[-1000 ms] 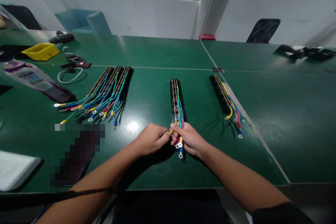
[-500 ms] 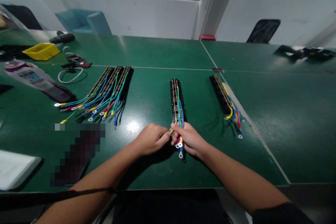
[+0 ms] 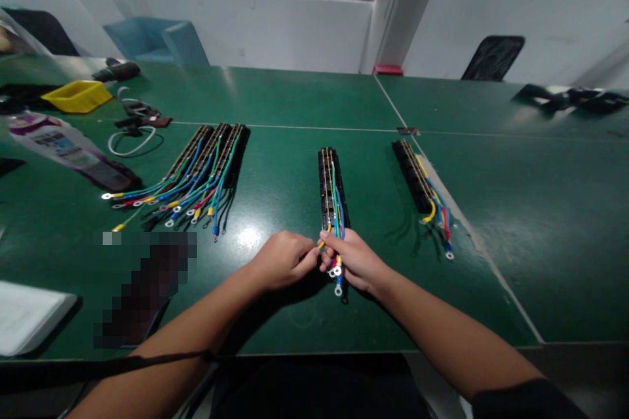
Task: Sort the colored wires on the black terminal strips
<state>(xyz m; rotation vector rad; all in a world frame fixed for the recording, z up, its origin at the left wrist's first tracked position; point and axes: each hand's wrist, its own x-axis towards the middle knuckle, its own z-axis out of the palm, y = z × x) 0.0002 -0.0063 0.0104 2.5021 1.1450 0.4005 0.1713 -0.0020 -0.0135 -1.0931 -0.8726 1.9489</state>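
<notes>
A black terminal strip [image 3: 327, 183] with coloured wires lies before me on the green table. My left hand [image 3: 289, 260] is closed in a pinch on the end of its yellow wire [image 3: 322, 245]; that end is hidden by the fingers. My right hand [image 3: 361, 260] is wrapped round the bundle of wires [image 3: 339, 219], with the thumb by the yellow wire. Below the right fingers hang ring terminals [image 3: 338, 278] with blue and yellow sleeves. Several wired strips [image 3: 211, 154] lie side by side to the left. Another wired strip [image 3: 413, 177] rests to the right.
On the left are a bottle [image 3: 73, 150] on its side, a white cable [image 3: 132, 144], a yellow tray [image 3: 81, 97] and a power drill [image 3: 116, 71]. A white object [image 3: 34, 314] and a pixelated dark item [image 3: 147, 291] lie nearer. Black items [image 3: 574, 99] sit far right.
</notes>
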